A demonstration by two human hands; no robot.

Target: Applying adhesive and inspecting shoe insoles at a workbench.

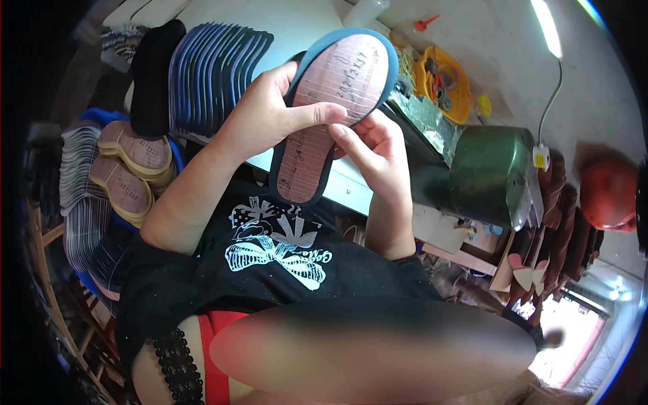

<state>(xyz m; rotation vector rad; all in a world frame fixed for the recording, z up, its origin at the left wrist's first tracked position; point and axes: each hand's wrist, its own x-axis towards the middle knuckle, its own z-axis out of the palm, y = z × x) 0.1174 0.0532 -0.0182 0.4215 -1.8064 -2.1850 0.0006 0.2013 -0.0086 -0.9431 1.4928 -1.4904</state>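
Both hands are holding a shoe sole (334, 108) up above the edge of the white worktable (297, 17), in front of the person's chest. The sole is dark blue with a pinkish-brown insole face turned toward the camera, its toe end pointing up and away.

The left hand (270, 111) is gripping the sole from its left edge, thumb lying across the insole face and fingers wrapping behind. The right hand (374, 145) is pinching the right edge at mid-length, thumb and forefinger closing on the rim.

On the table beyond the sole, a yellow tray (442, 81) is holding small tools with red handles; what else is lying in it cannot be made out. Just beside it a squeeze bottle (412, 28) with a red nozzle is lying on its side.

To the left, a row of dark blue soles (212, 71) is standing on edge, touching a black stack (154, 74). Below these, tan-edged soles (131, 165) are lying piled. A green machine housing (482, 172) is sitting to the right, near brown stacked pieces (557, 223).
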